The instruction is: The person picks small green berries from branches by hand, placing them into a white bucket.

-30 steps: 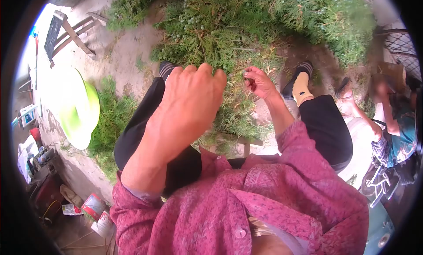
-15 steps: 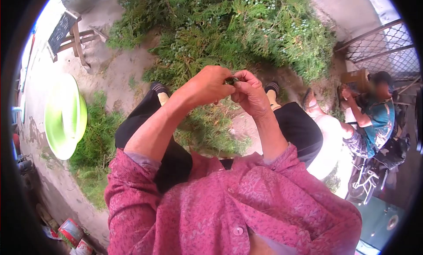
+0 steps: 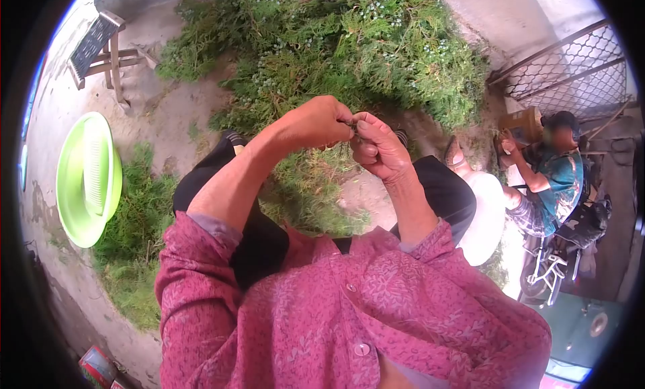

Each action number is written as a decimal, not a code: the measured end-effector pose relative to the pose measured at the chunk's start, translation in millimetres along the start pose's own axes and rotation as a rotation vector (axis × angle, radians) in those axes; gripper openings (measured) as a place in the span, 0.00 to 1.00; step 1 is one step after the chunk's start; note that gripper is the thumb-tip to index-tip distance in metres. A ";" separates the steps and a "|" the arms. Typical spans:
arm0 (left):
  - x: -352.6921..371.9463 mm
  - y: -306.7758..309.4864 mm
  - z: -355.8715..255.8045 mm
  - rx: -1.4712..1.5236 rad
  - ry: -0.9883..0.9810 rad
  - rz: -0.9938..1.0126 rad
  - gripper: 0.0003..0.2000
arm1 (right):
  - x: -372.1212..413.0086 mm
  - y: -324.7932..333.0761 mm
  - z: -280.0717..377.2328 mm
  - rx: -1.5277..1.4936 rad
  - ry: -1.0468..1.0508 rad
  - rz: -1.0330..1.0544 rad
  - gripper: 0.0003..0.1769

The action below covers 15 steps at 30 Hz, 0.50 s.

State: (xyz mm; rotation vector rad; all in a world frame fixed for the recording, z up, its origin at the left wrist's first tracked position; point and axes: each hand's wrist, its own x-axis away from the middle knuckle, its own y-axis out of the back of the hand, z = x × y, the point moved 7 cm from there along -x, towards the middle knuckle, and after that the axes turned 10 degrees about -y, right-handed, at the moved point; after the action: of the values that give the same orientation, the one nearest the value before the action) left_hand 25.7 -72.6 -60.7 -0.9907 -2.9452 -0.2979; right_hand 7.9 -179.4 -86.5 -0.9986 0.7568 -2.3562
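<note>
- Since half a second ago little has moved: the two hands have stayed together at the fingertips and sit slightly lower in the head view, and the green basin (image 3: 87, 177) shows a little further left.
- Left hand (image 3: 316, 123): curled almost closed, knuckles up, its thumb and forefinger pinching the sprig bit (image 3: 351, 123).
- Right hand (image 3: 379, 147): also nearly closed, with fingertips meeting the left hand's on the same sprig bit and the other fingers folded into the palm.
- The sprig bit is small and dark, held in the air between the two hands above the knees. What exactly it is cannot be made out.
- Below the hands, loose cuttings (image 3: 316, 187) lie on the ground (image 3: 168, 107) between the person's legs. The big heap of green branches (image 3: 363, 53) fills the far side of the ground.
- Step in hand, as I judge it: working the bit apart or stripping it with the fingertips.
- A next move would call for a firm pinch on one side and a short pull on the other, then somewhere to drop the pieces. The basin stands well apart, at the ground's left edge.
- A second person (image 3: 557, 167) sits at the right by the wire gate (image 3: 571, 66).
</note>
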 end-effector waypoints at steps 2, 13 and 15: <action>1.0 -2.3 -1.2 0.054 -0.002 0.014 0.06 | 2.9 -0.5 -0.6 -0.083 -0.011 0.027 0.04; 11.7 -39.9 -8.2 0.023 -0.080 0.282 0.06 | 47.8 54.0 54.5 0.930 0.443 -0.884 0.09; 12.8 -67.5 23.3 -0.733 -0.240 0.509 0.12 | 98.0 78.5 84.5 0.736 0.570 -0.989 0.11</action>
State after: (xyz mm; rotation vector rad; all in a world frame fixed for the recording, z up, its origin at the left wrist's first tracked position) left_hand -24.1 -113.4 -94.3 -1.9022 -2.6323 -1.3617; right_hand 26.1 -322.0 -39.2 -0.3621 -0.6392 -3.3819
